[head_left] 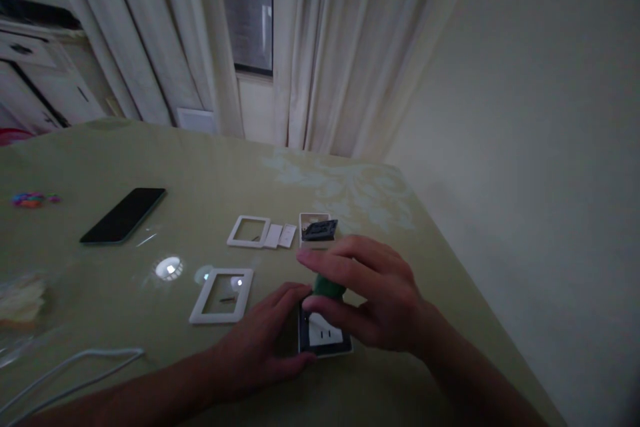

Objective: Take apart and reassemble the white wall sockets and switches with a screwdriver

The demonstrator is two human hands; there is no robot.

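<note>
A wall socket [325, 332] with a white face and dark surround lies on the table in front of me. My left hand [265, 340] steadies it from the left, with fingertips at its far edge and the thumb at its near corner. Over the socket, my right hand [375, 293] is closed around the green handle of what looks like a screwdriver [329, 288], held upright. Its shaft and tip are hidden. Behind the right hand is a second white box [314, 217] with a dark part [320, 230] tilted on it.
Left of the hands lie a white frame [197, 317] with a screw inside, another white frame [233, 239], and small white plates [273, 236]. Farther left are a phone [125, 217], a white cable [85, 355] and small colourful items [29, 199]. A wall [540, 167] borders the right side.
</note>
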